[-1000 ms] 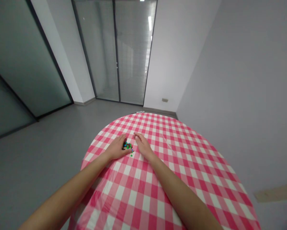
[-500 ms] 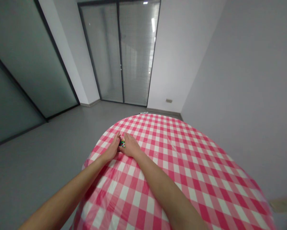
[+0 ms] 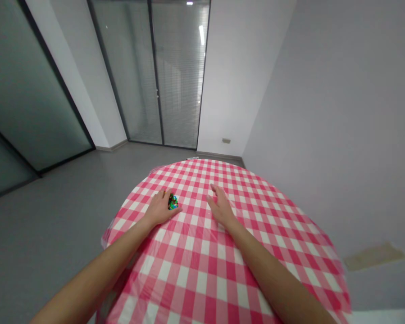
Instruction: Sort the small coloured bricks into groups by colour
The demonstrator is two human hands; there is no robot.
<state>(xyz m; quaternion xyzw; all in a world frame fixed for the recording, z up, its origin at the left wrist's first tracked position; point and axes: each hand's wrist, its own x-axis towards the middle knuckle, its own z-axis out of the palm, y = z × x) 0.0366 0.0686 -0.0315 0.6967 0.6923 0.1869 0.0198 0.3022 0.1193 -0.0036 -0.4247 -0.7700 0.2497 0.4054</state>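
Note:
A small heap of tiny multicoloured pieces (image 3: 173, 202), mostly green, blue and red, lies on the checked tablecloth (image 3: 195, 252). They are too small to tell their kind. My left hand (image 3: 160, 208) curves around the heap's left and near sides, thumb and fingers spread apart. It seems to touch the heap's edge, and its fingers hide part of it. Off to the right, my right hand (image 3: 221, 208) hovers over or rests on the cloth, empty, with thumb and fingers apart.
The table has a rounded far edge and a red and white cloth under clear plastic. Beyond it stand glass doors (image 3: 175, 81) with blinds, and a grey wall (image 3: 330, 126) rises on the right. Grey floor (image 3: 70, 216) lies to the left.
My right hand has moved right, away from the heap that both hands flanked before. My left hand stays beside the heap, now turned more over its near side. The view has swung slightly right.

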